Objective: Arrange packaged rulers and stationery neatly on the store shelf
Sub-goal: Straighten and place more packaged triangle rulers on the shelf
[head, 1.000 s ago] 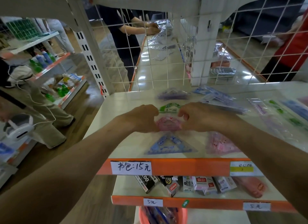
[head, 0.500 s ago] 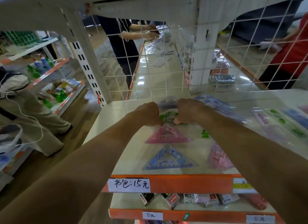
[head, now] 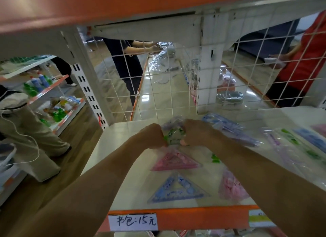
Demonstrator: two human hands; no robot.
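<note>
— What are the hands doing?
— The left hand (head: 153, 136) and right hand (head: 195, 132) are close together at mid-frame. Each pinches an edge of a green-printed ruler packet (head: 173, 137) in clear, crinkly plastic, over the shelf (head: 123, 166).
— And lower in the frame?
— A pink set square (head: 174, 161) and a blue set square (head: 178, 189), flat translucent triangles in wrappers, lie on the glossy cream board. Its orange front lip carries a handwritten white label (head: 133, 221).

The far triangle ruler (head: 175, 161) lies behind the near triangle ruler (head: 178, 191).
</note>
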